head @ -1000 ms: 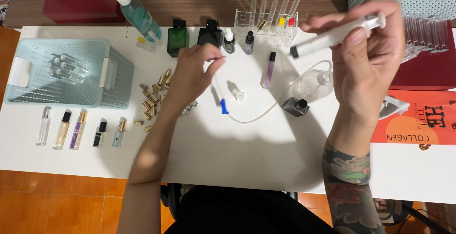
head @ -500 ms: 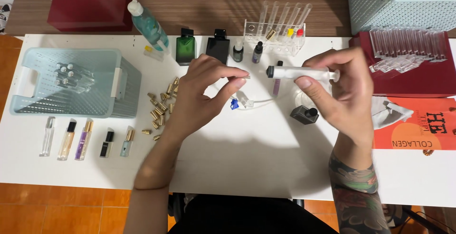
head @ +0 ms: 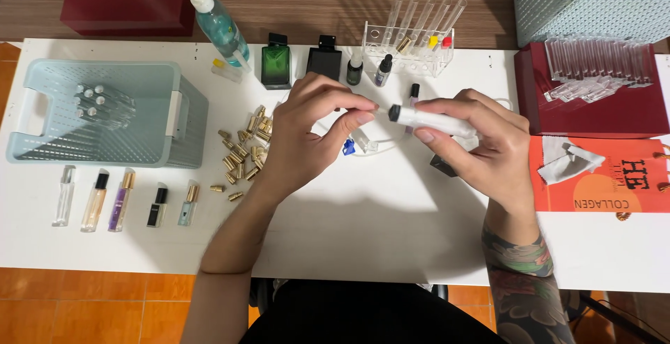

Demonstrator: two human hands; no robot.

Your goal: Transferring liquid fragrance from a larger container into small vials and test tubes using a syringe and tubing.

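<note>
Fingers of the right hand (head: 481, 148) wrap around a white syringe (head: 433, 122), held level above the white table (head: 349, 232) with its dark tip pointing to nine o'clock. The left hand (head: 307, 135) comes in from that side, thumb and forefinger pinched together right at the tip; what they pinch is too small to make out. Under the two hands lie a small clear piece with a blue end (head: 352, 145) and a thin clear tube that curls across the tabletop.

At nine o'clock from the hands, a scatter of small gold caps (head: 241, 155) lies on the table. Farther that way sits a pale blue basket (head: 174, 117) with clear vials inside, and at eight o'clock a row of five slim sample bottles (head: 125, 201). At twelve o'clock stand a green perfume bottle (head: 276, 65), a black bottle (head: 324, 58), two small dropper bottles and a clear rack of test tubes (head: 412, 40). At three o'clock an orange packet (head: 600, 176) lies below a dark red box (head: 593, 110) carrying clear tubes.
</note>
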